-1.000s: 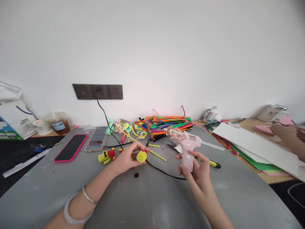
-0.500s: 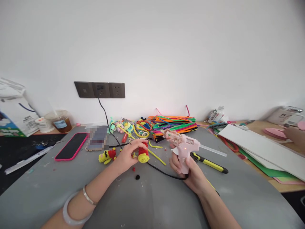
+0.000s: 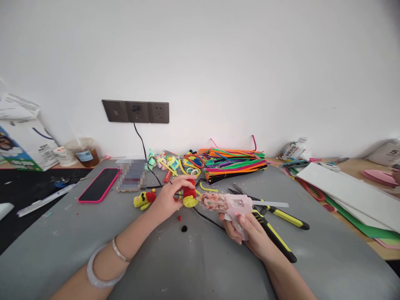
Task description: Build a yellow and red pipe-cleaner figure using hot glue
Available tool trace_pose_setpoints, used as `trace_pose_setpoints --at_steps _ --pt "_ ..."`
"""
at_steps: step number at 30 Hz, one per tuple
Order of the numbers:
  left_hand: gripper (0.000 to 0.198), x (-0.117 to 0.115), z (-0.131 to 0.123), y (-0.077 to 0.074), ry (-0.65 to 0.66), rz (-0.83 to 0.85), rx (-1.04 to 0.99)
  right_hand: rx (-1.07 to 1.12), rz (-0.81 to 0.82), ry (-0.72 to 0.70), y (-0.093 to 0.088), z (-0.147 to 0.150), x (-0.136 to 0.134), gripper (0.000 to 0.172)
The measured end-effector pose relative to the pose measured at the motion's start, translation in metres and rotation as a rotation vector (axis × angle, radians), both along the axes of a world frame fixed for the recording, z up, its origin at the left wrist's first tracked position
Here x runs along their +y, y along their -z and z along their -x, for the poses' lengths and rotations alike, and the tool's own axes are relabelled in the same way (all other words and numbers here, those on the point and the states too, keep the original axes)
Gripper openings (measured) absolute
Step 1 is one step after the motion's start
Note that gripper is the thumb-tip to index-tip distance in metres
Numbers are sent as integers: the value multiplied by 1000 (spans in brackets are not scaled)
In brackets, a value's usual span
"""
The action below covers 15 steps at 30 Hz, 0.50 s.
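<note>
The glue gun (image 3: 230, 205) in the right grip (image 3: 251, 230) has neared the left grip's (image 3: 169, 198) roll (image 3: 189, 202); bottle (image 3: 293, 149) lettering illegible.

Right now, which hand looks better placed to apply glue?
The right hand, most likely: it grips the glue gun, aimed at the red-and-yellow roll that the left hand holds.

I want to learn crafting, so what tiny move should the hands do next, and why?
I'd probably have the right hand gently squeeze the pink glue gun's trigger. Its tip is right by the yellow end of the red-and-yellow roll, which the left hand holds, though I can't tell if they touch.
</note>
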<state>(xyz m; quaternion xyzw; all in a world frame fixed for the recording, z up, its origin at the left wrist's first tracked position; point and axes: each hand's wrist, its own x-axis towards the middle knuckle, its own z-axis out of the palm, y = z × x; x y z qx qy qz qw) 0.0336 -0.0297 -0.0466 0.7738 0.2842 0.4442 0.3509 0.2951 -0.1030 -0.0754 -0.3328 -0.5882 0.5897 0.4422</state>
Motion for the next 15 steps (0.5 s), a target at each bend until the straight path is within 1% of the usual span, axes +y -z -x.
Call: trace_pose_setpoints --at_steps 8,15 --pt "19 0 0 0 10 -25 29 -50 12 5 1 0 0 57" --pt "21 0 2 1 8 -38 50 -55 -3 -11 0 0 0 59"
